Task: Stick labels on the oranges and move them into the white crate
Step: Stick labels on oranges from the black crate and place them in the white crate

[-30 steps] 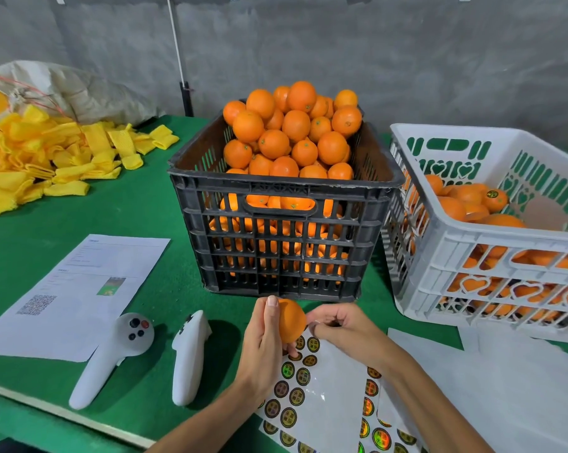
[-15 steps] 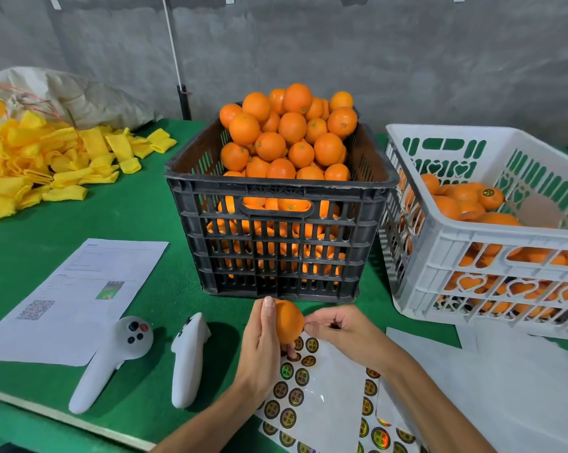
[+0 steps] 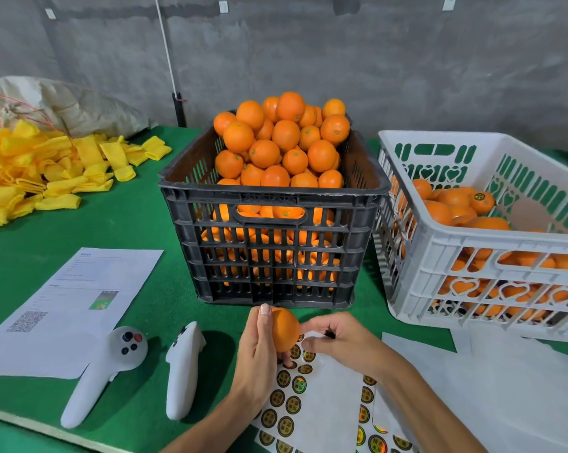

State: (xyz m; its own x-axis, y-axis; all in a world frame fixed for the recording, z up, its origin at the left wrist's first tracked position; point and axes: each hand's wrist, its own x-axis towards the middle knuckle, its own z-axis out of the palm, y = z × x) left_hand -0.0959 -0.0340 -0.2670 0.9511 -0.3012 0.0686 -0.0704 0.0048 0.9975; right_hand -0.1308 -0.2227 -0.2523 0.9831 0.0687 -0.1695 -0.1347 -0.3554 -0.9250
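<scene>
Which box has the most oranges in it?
The black crate in the middle: its oranges pile up above the rim. The white crate on the right is only partly filled.

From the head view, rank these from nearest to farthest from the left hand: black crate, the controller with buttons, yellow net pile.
1. Black crate, just ahead of the left hand.
2. Controller, off to the left on the table.
3. Yellow net pile, far back left.

a heap of yellow foam nets [image 3: 44, 171] is lying at the upper left on the green tablecloth [image 3: 119, 223], with a pale sack [image 3: 63, 106] sitting behind it, while a printed sheet [image 3: 70, 308] and two white controllers [image 3: 103, 374] [image 3: 183, 367] are resting at the lower left.
</scene>
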